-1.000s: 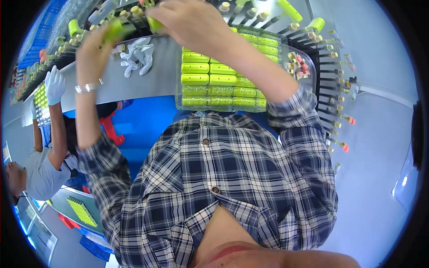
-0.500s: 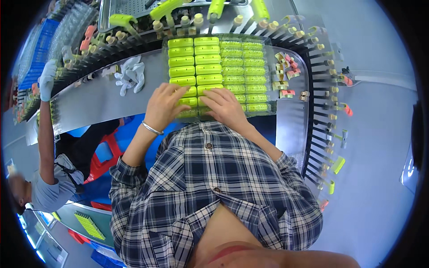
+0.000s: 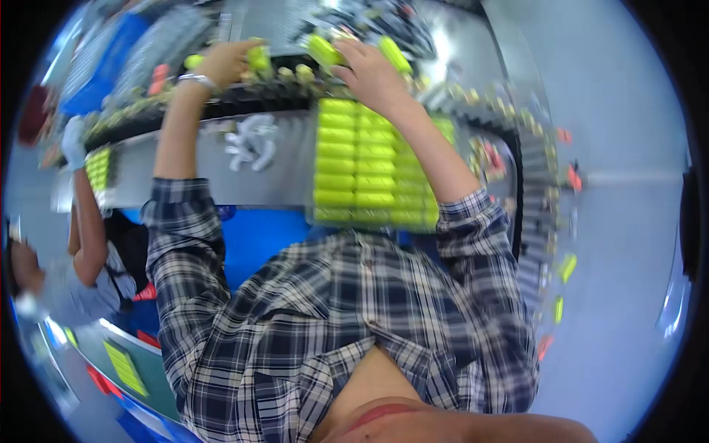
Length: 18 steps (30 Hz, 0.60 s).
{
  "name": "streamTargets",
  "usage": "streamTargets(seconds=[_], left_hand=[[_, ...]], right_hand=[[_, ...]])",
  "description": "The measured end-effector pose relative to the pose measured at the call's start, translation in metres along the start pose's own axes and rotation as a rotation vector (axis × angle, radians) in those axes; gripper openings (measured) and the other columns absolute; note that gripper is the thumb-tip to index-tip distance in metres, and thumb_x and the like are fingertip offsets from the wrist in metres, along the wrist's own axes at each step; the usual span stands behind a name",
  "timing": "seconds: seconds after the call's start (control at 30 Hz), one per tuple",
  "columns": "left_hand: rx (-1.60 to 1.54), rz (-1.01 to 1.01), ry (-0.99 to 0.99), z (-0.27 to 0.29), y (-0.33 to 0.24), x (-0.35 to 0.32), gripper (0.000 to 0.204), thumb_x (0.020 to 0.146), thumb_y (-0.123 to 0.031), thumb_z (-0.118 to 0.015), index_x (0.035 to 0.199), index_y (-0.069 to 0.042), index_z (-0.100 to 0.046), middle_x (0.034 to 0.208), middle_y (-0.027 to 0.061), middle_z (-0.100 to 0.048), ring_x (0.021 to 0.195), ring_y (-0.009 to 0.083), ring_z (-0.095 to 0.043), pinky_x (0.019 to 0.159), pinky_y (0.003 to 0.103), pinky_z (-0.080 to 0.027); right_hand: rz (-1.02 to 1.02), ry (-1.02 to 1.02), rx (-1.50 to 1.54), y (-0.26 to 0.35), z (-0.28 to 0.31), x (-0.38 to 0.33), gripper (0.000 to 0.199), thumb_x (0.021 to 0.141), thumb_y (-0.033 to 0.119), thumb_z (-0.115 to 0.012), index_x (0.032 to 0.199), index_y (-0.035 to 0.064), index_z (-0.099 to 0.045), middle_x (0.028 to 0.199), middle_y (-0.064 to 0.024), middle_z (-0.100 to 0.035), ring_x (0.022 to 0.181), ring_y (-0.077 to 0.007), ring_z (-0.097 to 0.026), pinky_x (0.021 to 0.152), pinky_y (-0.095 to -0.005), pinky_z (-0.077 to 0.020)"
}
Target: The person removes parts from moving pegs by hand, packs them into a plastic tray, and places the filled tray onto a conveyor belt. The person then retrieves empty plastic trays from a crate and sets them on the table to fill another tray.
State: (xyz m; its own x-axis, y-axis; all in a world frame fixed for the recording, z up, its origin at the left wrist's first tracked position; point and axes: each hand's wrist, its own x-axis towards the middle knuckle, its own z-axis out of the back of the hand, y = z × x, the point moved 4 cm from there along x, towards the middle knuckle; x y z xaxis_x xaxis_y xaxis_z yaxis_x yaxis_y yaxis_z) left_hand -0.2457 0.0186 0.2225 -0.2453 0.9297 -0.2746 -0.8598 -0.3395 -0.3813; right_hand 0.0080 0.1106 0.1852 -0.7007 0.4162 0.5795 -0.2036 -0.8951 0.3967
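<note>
Both your hands have left the tray, where they pressed on the front rows half a second ago, and are now up at the curved conveyor track behind it. Fingers first: your left hand (image 3: 221,63) is closed around one yellow-green tube (image 3: 257,57), with a second tube (image 3: 193,61) showing at its other side; whether that one is gripped too, motion blur hides. Your right hand (image 3: 368,70) has its fingers curled on two tubes, one (image 3: 323,50) at the thumb side and one (image 3: 395,53) past the knuckles.

Outward: the clear tray (image 3: 317,215) sits on the grey bench just below your wrists, packed with rows of the same tubes. Left and middle columns look full; your right forearm covers much of the right column, so any gaps there cannot be judged.

Progress, as a judgement: tray nearly loaded, four or so tubes in hand not yet placed. White gloves (image 3: 251,142) lie left of the tray.
</note>
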Motion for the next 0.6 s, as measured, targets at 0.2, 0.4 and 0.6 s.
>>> streamTargets(seconds=[0.2, 0.4, 0.6], left_hand=[[0.429, 0.057, -0.317, -0.055, 0.069, 0.002, 0.039, 0.064, -0.027, -0.079, 0.103, -0.026, -0.073, 0.107, 0.0089, -0.063, 0.109, 0.0287, -0.058, 0.088, 0.043, -0.051], [0.213, 0.057, -0.333, -0.025, 0.098, -0.041, 0.039, 0.072, -0.02, -0.074, 0.109, -0.01, -0.066, 0.105, 0.0151, -0.07, 0.101, 0.0318, -0.067, 0.086, 0.042, -0.053], [0.273, 0.129, -0.627, -0.047, 0.123, -0.06, 0.025, 0.075, -0.013, -0.067, 0.099, -0.011, -0.066, 0.098, 0.0119, -0.068, 0.098, 0.03, -0.066, 0.086, 0.04, -0.052]], right_hand=[[0.015, 0.714, -0.27, 0.036, -0.081, 0.047, 0.042, 0.084, 0.039, -0.063, 0.107, 0.0045, -0.062, 0.102, -0.0247, -0.067, 0.096, -0.0394, -0.065, 0.082, -0.0501, -0.0498], [0.333, 0.681, -0.433, 0.11, -0.109, 0.094, 0.029, 0.078, 0.019, -0.071, 0.098, 0.0042, -0.056, 0.092, -0.0177, -0.066, 0.089, -0.0377, -0.065, 0.075, -0.0484, -0.0518], [0.426, 0.369, -0.367, 0.152, -0.09, 0.076, 0.024, 0.076, 0.011, -0.071, 0.094, 0.0062, -0.056, 0.091, -0.0116, -0.066, 0.091, -0.0305, -0.064, 0.074, -0.0425, -0.0522]])
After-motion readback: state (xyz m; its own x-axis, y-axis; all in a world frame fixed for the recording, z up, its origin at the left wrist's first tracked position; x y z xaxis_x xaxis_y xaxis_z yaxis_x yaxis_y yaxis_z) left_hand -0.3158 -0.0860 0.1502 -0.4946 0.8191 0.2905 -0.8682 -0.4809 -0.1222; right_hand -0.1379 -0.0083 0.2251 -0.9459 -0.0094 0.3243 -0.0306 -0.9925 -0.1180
